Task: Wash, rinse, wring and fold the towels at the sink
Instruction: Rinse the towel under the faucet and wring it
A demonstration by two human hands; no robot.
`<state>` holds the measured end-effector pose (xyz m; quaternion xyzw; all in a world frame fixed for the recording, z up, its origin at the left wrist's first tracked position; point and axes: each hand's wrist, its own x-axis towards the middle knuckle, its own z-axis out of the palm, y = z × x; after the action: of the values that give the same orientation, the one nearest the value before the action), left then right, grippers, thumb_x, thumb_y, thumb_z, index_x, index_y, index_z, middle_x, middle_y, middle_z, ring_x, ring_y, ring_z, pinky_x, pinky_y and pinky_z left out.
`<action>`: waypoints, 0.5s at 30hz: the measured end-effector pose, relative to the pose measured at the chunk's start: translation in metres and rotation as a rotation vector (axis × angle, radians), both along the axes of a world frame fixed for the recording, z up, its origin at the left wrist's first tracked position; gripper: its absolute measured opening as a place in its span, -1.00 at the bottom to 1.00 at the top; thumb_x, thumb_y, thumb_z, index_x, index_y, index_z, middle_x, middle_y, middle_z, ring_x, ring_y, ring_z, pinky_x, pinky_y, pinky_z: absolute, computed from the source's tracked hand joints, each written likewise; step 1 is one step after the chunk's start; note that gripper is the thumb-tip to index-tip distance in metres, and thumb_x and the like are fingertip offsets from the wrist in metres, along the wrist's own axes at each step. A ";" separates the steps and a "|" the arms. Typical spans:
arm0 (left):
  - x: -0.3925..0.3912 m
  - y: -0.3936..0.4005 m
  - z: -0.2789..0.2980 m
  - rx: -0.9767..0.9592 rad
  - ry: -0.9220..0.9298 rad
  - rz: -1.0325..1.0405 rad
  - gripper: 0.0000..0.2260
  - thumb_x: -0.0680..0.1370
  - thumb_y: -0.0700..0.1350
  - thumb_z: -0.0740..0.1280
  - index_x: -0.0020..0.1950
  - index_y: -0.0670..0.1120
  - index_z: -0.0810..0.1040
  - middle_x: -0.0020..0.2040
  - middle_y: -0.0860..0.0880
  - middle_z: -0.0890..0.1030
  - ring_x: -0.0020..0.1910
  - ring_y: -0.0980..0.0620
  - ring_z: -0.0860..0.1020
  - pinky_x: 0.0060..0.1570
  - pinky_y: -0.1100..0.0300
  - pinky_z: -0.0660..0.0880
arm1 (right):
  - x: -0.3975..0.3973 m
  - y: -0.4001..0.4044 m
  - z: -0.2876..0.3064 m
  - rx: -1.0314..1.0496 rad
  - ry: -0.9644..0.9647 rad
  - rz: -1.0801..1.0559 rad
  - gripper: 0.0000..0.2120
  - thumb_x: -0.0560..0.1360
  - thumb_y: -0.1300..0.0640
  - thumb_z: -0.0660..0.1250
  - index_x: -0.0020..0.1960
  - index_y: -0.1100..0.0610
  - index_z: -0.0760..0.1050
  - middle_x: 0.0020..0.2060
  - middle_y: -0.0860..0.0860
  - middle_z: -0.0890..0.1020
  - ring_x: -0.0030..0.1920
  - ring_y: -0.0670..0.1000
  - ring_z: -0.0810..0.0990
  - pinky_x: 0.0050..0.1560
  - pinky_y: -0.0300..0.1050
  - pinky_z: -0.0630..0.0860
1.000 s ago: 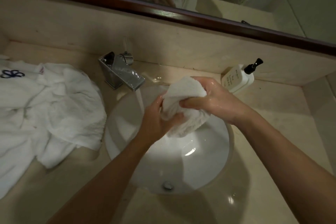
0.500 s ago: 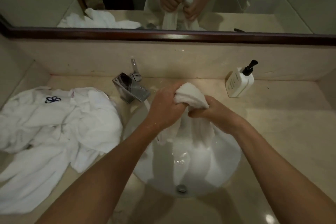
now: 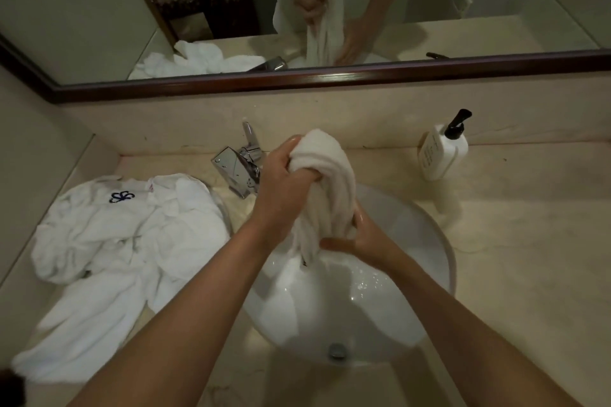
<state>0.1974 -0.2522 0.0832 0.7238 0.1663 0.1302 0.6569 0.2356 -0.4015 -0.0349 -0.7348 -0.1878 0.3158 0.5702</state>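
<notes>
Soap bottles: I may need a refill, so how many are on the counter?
1: the soap bottle stands at the back right of the counter, beside the sink. None other shows.

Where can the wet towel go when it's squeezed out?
Best spot: the bare counter right of the sink, below the soap bottle. The left side is crowded by the towel pile, reaching almost to the faucet.

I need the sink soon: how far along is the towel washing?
Done: nothing folded is in view. In hand: the left hand grips the top of one wet towel and the right hand squeezes it lower down over the basin, so it looks like wringing. Left: folding this towel, plus the crumpled white pile on the counter beside the faucet.
</notes>
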 end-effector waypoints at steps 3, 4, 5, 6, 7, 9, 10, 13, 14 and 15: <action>-0.002 -0.003 0.004 -0.359 -0.006 0.046 -0.71 0.44 -0.17 0.24 0.12 -0.07 0.60 0.01 -0.10 0.67 0.01 -0.06 0.65 0.01 0.09 0.60 | -0.009 0.012 -0.025 -0.058 -0.116 -0.069 0.15 0.14 -0.18 0.69 0.55 -0.05 0.13 0.38 -0.17 0.43 0.35 -0.18 0.45 0.28 -0.20 0.48; -0.002 -0.008 0.004 -0.476 0.006 0.092 -0.68 0.47 -0.17 0.24 0.20 -0.15 0.58 0.04 -0.15 0.65 0.04 -0.08 0.63 0.06 0.05 0.59 | -0.009 0.021 -0.028 -0.077 -0.151 -0.132 0.13 0.13 -0.26 0.68 0.53 0.02 0.21 0.36 -0.13 0.48 0.34 -0.12 0.48 0.28 -0.12 0.49; -0.003 -0.014 0.000 -0.577 0.046 0.174 -0.67 0.52 -0.19 0.24 0.26 -0.23 0.53 0.04 -0.19 0.62 0.04 -0.09 0.62 0.07 0.03 0.58 | -0.008 0.032 -0.035 -0.058 -0.184 -0.185 -0.01 0.16 -0.32 0.63 0.42 0.07 0.36 0.26 -0.09 0.56 0.27 -0.09 0.54 0.23 -0.07 0.52; -0.004 -0.021 0.000 -0.627 0.084 0.246 -0.70 0.57 -0.24 0.22 0.28 -0.30 0.49 -0.01 -0.18 0.59 -0.03 -0.03 0.63 0.00 0.08 0.59 | -0.010 0.039 -0.036 -0.051 -0.199 -0.224 -0.25 0.23 -0.33 0.56 0.24 0.10 0.51 0.11 -0.07 0.64 0.14 -0.09 0.61 0.13 -0.05 0.55; -0.007 -0.025 -0.004 -0.682 0.110 0.303 -0.77 0.61 -0.29 0.19 0.22 -0.33 0.49 -0.08 -0.15 0.57 -0.13 0.05 0.63 -0.11 0.17 0.59 | -0.014 0.047 -0.035 -0.014 -0.215 -0.258 -0.48 0.33 -0.27 0.48 0.05 0.12 0.57 -0.06 -0.05 0.67 -0.01 -0.07 0.64 0.02 -0.01 0.57; -0.010 -0.023 -0.009 -0.853 0.118 0.361 -0.81 0.63 -0.29 0.17 0.04 -0.30 0.56 -0.17 -0.11 0.59 -0.21 0.13 0.64 -0.14 0.29 0.57 | -0.016 0.052 -0.035 0.010 -0.200 -0.302 -0.69 0.43 -0.14 0.38 -0.09 0.12 0.59 -0.19 0.04 0.67 -0.11 0.06 0.65 -0.05 0.14 0.59; -0.013 -0.016 -0.009 -0.998 0.135 0.361 -0.79 0.64 -0.24 0.17 -0.01 -0.26 0.58 -0.17 -0.11 0.61 -0.11 0.10 0.65 0.00 0.32 0.56 | -0.016 0.049 -0.029 0.005 -0.173 -0.287 -0.75 0.44 -0.11 0.40 -0.07 0.06 0.60 -0.17 0.03 0.67 -0.08 0.08 0.66 -0.01 0.15 0.60; -0.024 0.022 -0.023 -1.144 0.165 0.383 -0.74 0.63 -0.21 0.14 -0.07 -0.23 0.60 -0.17 -0.12 0.64 0.02 -0.01 0.63 0.18 0.23 0.52 | -0.011 0.033 -0.029 0.101 -0.047 -0.182 -0.65 0.32 -0.14 0.43 0.03 0.00 0.62 -0.08 -0.04 0.70 -0.05 -0.13 0.67 -0.05 -0.11 0.61; -0.032 0.033 -0.031 -1.077 0.223 0.424 -0.75 0.62 -0.24 0.14 -0.09 -0.23 0.60 -0.23 -0.11 0.65 -0.09 -0.02 0.64 0.01 0.19 0.60 | -0.010 0.029 -0.025 0.063 -0.045 -0.154 -0.57 0.26 -0.15 0.40 0.05 0.03 0.62 -0.07 -0.05 0.70 -0.07 -0.18 0.66 -0.06 -0.18 0.59; -0.042 0.044 -0.045 -0.970 0.299 0.477 -0.79 0.59 -0.26 0.17 -0.02 -0.25 0.60 -0.25 -0.12 0.66 -0.16 -0.04 0.63 -0.12 0.15 0.61 | -0.008 0.025 -0.025 0.016 -0.061 -0.124 -0.52 0.20 -0.16 0.37 0.04 0.05 0.63 -0.08 -0.04 0.70 -0.08 -0.18 0.66 -0.06 -0.18 0.58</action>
<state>0.1555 -0.2080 0.0384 0.2915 0.4578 0.0798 0.8361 0.2281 -0.3761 -0.0601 -0.7498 -0.1619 0.2557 0.5884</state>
